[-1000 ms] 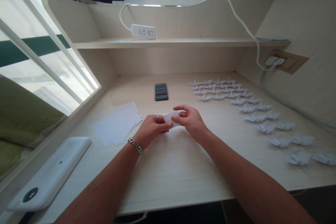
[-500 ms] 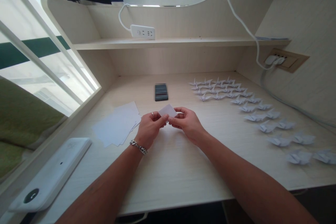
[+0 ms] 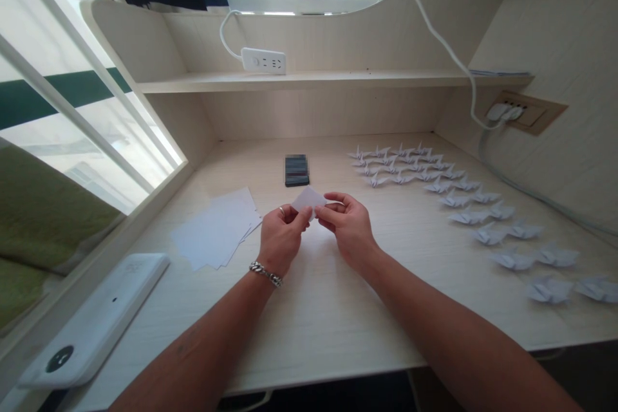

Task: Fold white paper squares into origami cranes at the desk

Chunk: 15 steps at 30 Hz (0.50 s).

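A small folded piece of white paper [image 3: 309, 197] is held up between my two hands, above the middle of the desk. My left hand [image 3: 282, 235], with a ring and a chain bracelet, pinches its left and lower side between thumb and fingers. On the paper's lower right edge, my right hand [image 3: 348, 225] grips with thumb and fingertips. The fingers hide part of the lower edge. Left of my hands lie loose sheets of white paper [image 3: 217, 225], overlapping one another. To the right, several white paper cranes [image 3: 400, 167] stand in rows.
A dark phone-like object [image 3: 296, 170] lies behind my hands. A long white device [image 3: 96, 318] sits at the desk's left edge. On the shelf [image 3: 328, 80] rests a white power strip [image 3: 263, 61]. A white cable [image 3: 449, 45] hangs to a wall socket [image 3: 531, 112] at the right.
Both hands have shifted slightly, the left one a little to the right. The folded paper has tilted and risen slightly between the fingers. The sheets and cranes stay in place.
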Motion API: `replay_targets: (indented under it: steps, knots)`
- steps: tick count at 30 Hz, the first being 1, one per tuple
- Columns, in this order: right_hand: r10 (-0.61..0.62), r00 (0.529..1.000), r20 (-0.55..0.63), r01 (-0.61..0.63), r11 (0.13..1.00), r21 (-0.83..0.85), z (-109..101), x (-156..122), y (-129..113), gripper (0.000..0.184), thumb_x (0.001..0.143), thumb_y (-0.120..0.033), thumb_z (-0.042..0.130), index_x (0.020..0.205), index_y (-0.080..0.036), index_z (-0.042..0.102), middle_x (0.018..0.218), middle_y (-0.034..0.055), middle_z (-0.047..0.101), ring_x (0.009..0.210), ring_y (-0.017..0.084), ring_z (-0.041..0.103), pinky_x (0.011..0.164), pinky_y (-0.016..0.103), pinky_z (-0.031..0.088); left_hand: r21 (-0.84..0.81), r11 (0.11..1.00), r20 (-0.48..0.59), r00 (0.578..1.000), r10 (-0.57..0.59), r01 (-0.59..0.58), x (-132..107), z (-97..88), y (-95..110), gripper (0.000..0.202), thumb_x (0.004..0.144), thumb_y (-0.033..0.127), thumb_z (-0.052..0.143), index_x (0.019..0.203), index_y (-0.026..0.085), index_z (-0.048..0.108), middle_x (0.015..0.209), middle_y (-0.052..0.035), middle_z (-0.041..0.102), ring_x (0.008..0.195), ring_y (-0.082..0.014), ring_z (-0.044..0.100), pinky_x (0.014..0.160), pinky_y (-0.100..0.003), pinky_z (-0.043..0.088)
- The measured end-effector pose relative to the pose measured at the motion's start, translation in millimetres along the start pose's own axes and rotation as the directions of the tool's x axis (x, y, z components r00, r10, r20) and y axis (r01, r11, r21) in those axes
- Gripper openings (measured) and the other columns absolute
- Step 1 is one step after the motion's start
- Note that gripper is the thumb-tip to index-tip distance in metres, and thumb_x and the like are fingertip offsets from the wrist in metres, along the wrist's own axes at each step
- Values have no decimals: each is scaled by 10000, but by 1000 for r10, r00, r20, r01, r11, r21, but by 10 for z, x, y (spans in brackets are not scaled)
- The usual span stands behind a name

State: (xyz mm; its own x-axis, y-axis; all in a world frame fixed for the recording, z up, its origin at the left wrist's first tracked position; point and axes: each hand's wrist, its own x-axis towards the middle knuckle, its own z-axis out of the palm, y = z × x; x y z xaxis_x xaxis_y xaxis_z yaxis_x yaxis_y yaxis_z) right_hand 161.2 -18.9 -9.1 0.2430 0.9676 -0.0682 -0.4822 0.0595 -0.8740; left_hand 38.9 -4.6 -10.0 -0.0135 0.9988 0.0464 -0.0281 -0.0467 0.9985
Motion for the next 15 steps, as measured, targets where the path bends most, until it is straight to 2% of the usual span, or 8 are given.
replay_targets:
  steps: [6, 15]
  knots:
    - [-23, 998, -59, 28, 996, 83, -16, 16, -70, 403, 523, -184, 822, 836, -191, 568, 638, -21, 660, 628, 129, 618, 666, 287, 495, 27, 1000, 6, 1000, 4, -4, -4, 3, 3, 328, 637, 421, 772, 679, 119, 650, 595, -17, 617, 553, -111, 528, 565, -245, 419]
    - [-34, 996, -77, 39, 998, 58, -56, 66, -101, 404, 538, -210, 817, 861, -195, 574, 656, -22, 646, 622, 132, 616, 648, 286, 494, 54, 999, 9, 1000, 7, -7, 9, -10, 14, 338, 639, 442, 764, 642, 129, 634, 576, -17, 609, 546, -119, 528, 553, -247, 411]
